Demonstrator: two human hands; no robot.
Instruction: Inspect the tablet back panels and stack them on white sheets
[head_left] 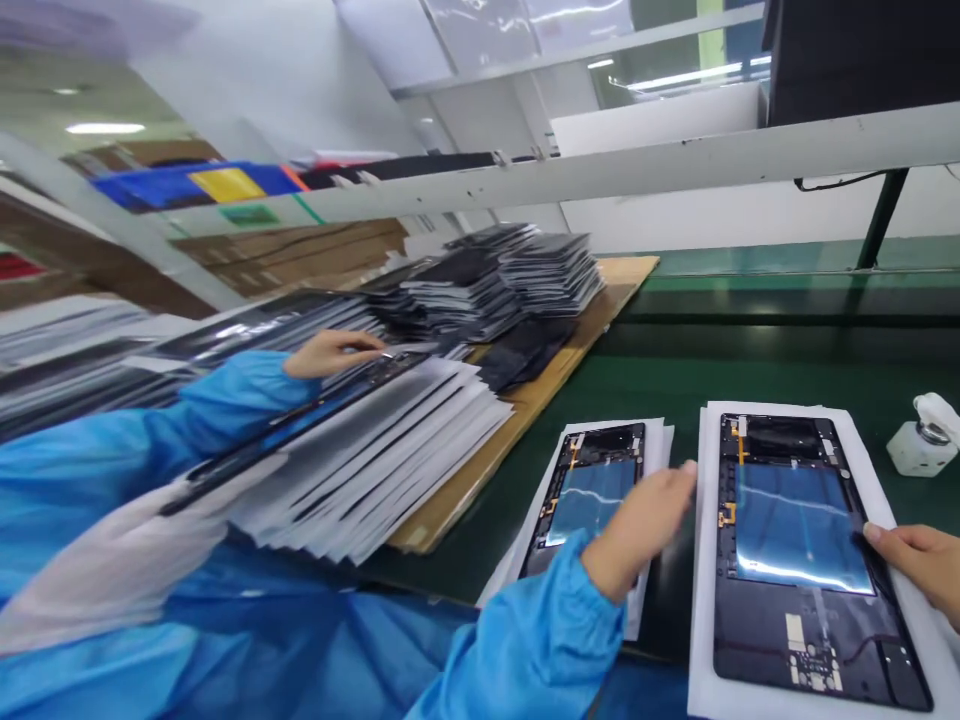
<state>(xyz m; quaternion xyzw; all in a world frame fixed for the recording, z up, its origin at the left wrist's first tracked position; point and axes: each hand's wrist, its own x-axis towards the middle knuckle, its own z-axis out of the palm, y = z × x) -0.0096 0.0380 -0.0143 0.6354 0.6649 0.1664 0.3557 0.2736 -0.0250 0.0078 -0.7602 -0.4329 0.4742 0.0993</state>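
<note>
An opened tablet (806, 520), with a shiny blue film in its middle, lies on white sheets (709, 640) at the right. My right hand (919, 560) has its thumb on the tablet's right edge; its other fingers are partly hidden. My left hand (652, 515), bare below a blue sleeve, is held with fingers stretched toward the left edge of those sheets, and holds nothing that I can see. Partly behind that arm, a second opened tablet (596, 490) rests on white sheets.
At left, a co-worker's bare hand (334, 355) and white-gloved hand (127, 560) hold a dark panel (285, 425) beside fanned white sheets (375, 480). Stacked dark panels (551, 275) stand on a brown board (517, 410). A white bottle (922, 445) stands right on the green table (690, 370).
</note>
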